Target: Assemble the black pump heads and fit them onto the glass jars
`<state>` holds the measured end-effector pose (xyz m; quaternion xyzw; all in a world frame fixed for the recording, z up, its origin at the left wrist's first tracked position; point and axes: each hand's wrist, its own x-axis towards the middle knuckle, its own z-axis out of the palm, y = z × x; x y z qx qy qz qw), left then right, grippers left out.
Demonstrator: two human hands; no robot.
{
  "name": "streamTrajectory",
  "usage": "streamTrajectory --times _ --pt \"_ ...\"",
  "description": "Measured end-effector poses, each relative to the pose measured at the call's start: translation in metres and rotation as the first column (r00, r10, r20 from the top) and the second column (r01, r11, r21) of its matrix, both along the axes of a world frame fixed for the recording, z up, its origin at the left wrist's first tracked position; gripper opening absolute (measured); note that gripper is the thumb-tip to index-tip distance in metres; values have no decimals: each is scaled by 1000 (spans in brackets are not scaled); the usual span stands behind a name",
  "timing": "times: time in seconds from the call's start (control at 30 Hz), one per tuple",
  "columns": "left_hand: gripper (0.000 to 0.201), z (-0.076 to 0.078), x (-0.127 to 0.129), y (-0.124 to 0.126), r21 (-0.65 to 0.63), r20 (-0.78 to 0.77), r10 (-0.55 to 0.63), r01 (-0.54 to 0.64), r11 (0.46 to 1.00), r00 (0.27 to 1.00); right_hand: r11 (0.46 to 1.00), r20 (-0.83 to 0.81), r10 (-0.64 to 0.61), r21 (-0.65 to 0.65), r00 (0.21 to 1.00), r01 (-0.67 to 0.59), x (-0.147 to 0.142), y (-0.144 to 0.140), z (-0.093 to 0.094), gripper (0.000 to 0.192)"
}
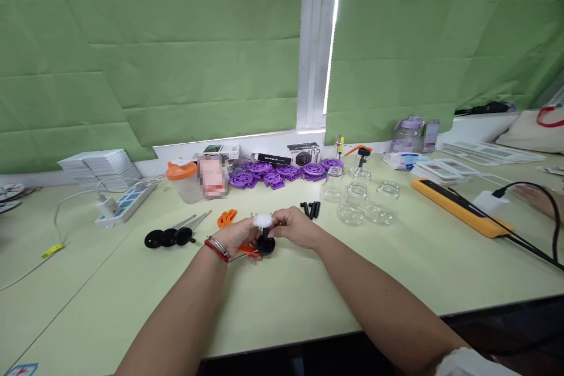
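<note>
Near the middle of the table, my left hand point(241, 237) is closed round a black round cup-shaped part point(266, 246). An orange crank handle point(249, 251) and a thin metal rod lie under its fingers. With its fingertips pinched, my right hand point(294, 227) grips a white piece point(263, 221) on a black stem that stands over the cup-shaped part. Whether the stem is joined to that part, I cannot tell. Loose orange handles point(227, 218) lie just beyond my left hand. Several short black tubes point(312, 209) are past my right hand.
Black round parts with metal rods point(168, 238) lie left. Glass jars point(356, 192) stand right of centre, one topped by a black part with an orange handle point(363, 150). Purple wheel-like pieces point(273, 178), an orange-lidded cup point(181, 181), a power strip point(127, 202) and a yellow-orange bar point(460, 208) surround the work area.
</note>
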<state>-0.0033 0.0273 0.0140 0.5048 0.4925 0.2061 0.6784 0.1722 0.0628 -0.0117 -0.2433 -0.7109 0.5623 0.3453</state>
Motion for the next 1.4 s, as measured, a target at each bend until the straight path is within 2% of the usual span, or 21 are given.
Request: streamTrajectory --times 0.33,0.57,0.8,1.1,1.4 --pt "47 -3 -4 2 -10 18 1 0 1000 1000 994 -77 48 -92 996 -55 -3 4 -13 29" --pt "49 -6 -5 3 -8 36 0 0 1000 999 991 -134 39 -124 990 -55 -5 3 -14 33" --pt "60 -6 -5 5 -9 49 -27 27 1000 998 987 -140 15 -157 990 -37 -6 -1 -10 34" --pt "54 -7 -7 4 -8 74 -19 19 1000 997 990 -152 -13 -143 988 -9 -8 -1 -16 34" --pt "58 -7 -8 4 -3 74 -40 41 999 996 990 -159 -35 -141 987 13 -9 -1 -16 38"
